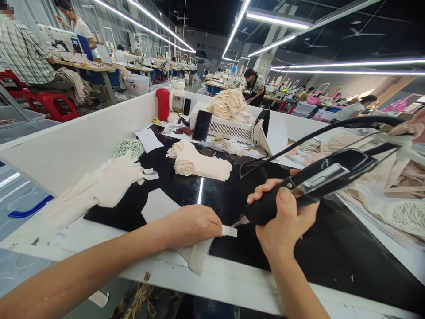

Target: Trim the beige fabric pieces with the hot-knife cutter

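Observation:
My left hand (191, 226) lies over a white cloth piece (159, 206) near the front table edge. Its fingers are closed on a short white strip (229, 231) that sticks out to the right. My right hand (282, 212) grips a black corded hand tool (312, 177), its thumb along the side. The tool's narrow metal tip (241, 220) points down-left, close to the strip; whether they touch I cannot tell. Beyond my hands a folded stack of cream cloth pieces (201, 163) lies on the black tabletop (352, 248). More cream cloth (99, 186) is spread at left.
A phone (202, 126) leans against a white vented box (229, 128) carrying cream cloth. A red cup (162, 104) stands at the back. The tool's black cable (318, 133) arches right. Fabric pieces (392, 195) pile up at right. What look like another person's fingers (411, 126) show there.

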Demonstrator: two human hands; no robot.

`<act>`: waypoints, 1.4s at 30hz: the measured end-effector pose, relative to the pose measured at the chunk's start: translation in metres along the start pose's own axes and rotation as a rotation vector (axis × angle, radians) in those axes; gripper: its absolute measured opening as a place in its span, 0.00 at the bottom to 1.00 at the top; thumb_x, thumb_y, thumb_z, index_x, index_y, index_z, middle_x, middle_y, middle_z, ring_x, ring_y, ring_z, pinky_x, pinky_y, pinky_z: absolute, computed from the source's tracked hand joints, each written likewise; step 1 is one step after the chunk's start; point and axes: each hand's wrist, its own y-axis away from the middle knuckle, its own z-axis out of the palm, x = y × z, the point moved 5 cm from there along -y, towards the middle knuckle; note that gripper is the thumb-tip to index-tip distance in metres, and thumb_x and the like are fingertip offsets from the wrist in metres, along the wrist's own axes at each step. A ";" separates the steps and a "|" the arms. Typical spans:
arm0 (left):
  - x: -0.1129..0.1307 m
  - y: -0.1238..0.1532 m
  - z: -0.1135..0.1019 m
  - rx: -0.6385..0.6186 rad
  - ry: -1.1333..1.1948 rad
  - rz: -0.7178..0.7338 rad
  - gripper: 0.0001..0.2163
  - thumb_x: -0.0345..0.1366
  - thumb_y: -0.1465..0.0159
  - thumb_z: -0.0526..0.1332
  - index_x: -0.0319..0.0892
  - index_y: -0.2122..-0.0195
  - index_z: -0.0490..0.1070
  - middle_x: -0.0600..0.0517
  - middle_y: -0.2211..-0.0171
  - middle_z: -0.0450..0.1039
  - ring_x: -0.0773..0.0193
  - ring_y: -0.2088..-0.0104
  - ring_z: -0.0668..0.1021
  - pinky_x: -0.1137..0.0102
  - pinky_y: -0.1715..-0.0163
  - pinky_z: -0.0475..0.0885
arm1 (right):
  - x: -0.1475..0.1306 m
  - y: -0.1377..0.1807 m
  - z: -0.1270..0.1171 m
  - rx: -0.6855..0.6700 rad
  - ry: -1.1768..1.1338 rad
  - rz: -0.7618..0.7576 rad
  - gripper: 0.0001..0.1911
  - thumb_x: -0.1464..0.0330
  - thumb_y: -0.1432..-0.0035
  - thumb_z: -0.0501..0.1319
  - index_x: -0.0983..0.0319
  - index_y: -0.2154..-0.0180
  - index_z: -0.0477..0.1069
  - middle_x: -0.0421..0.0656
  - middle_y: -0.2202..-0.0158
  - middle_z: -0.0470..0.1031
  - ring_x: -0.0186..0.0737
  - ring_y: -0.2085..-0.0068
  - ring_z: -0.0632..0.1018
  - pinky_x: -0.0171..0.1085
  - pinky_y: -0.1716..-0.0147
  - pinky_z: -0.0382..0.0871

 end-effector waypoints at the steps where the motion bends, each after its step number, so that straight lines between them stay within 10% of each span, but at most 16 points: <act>1: 0.000 0.000 -0.001 0.005 0.001 0.004 0.07 0.26 0.25 0.63 0.39 0.60 0.81 0.50 0.56 0.85 0.61 0.58 0.82 0.67 0.54 0.77 | -0.001 0.000 0.000 0.000 -0.010 0.009 0.22 0.61 0.43 0.74 0.55 0.50 0.69 0.33 0.71 0.75 0.34 0.77 0.75 0.36 0.79 0.75; 42: 0.002 -0.003 -0.005 0.011 0.018 -0.130 0.04 0.27 0.27 0.65 0.39 0.57 0.79 0.47 0.52 0.81 0.60 0.54 0.81 0.66 0.50 0.76 | -0.011 0.010 -0.005 0.007 0.007 0.036 0.25 0.59 0.45 0.75 0.54 0.49 0.70 0.33 0.71 0.76 0.36 0.77 0.75 0.37 0.80 0.76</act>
